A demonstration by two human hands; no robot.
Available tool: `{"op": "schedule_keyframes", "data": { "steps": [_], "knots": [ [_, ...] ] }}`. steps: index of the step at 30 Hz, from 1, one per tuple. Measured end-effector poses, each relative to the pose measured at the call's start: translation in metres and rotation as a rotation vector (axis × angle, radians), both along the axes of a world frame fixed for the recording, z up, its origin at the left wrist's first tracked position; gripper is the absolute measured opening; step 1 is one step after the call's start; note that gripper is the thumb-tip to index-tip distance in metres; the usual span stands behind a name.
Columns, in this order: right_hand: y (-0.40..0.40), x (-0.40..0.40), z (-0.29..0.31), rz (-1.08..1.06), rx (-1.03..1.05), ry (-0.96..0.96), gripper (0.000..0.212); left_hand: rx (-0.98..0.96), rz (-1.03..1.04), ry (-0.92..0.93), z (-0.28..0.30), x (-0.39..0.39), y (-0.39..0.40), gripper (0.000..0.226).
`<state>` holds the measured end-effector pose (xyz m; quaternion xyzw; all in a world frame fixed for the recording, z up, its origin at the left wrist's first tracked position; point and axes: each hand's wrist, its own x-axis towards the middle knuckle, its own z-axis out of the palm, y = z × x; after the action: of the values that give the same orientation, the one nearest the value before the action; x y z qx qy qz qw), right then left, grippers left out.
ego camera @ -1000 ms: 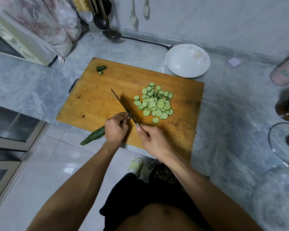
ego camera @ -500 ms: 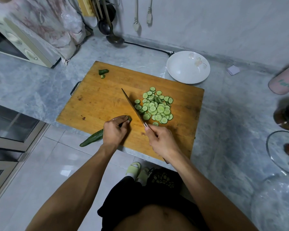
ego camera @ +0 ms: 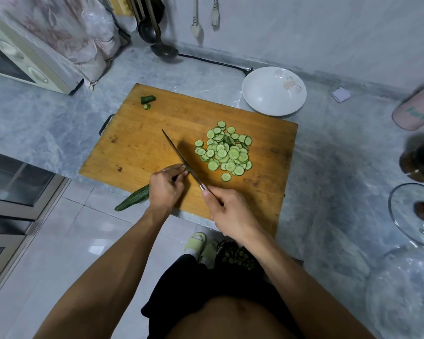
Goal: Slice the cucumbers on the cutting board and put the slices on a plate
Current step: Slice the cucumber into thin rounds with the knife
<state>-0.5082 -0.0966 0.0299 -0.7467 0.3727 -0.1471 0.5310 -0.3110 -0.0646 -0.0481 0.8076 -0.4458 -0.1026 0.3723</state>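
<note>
**Slicing well under way, plate not yet filled**

The left hand (ego camera: 165,189) is curled closed over a long dark-green cucumber (ego camera: 132,200), pinning it at the near edge of the rectangular wooden cutting board (ego camera: 142,145), its tail overhanging the counter. The right hand (ego camera: 228,211) is wrapped around the handle of a narrow dark-bladed knife (ego camera: 179,156), the blade against the left fingertips. Right of the blade lies a heap of thin pale-green slices (ego camera: 224,151). A cut-off stub (ego camera: 148,99) sits at the far corner. The round white plate (ego camera: 257,99) beyond holds nothing; plating remains.
</note>
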Motion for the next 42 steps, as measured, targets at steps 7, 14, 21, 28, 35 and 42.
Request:
{"op": "schedule_keyframes", "data": {
  "steps": [7, 14, 21, 28, 35, 42],
  "knots": [
    [-0.003, 0.02, -0.011, -0.017, -0.033, 0.038, 0.03, 0.011, -0.027, -0.021, -0.001, 0.0, 0.002, 0.02],
    [-0.007, 0.019, -0.014, -0.046, -0.038, 0.05, 0.035, 0.025, -0.022, -0.028, 0.0, -0.001, 0.001, 0.016],
    [-0.028, 0.003, -0.009, -0.067, 0.011, 0.091, 0.032, 0.055, -0.011, -0.104, 0.0, -0.001, 0.004, 0.018],
    [-0.019, 0.0, -0.003, 0.005, -0.053, 0.062, 0.029, 0.037, -0.035, -0.093, -0.003, 0.005, 0.006, 0.017],
    [-0.003, 0.001, 0.001, 0.036, -0.079, 0.053, 0.024, 0.026, -0.04, -0.086, 0.002, 0.002, 0.004, 0.016],
    [0.002, 0.0, 0.004, 0.046, -0.059, 0.043, 0.028, 0.027, -0.054, -0.097, 0.0, 0.002, 0.005, 0.016]
  ]
}}
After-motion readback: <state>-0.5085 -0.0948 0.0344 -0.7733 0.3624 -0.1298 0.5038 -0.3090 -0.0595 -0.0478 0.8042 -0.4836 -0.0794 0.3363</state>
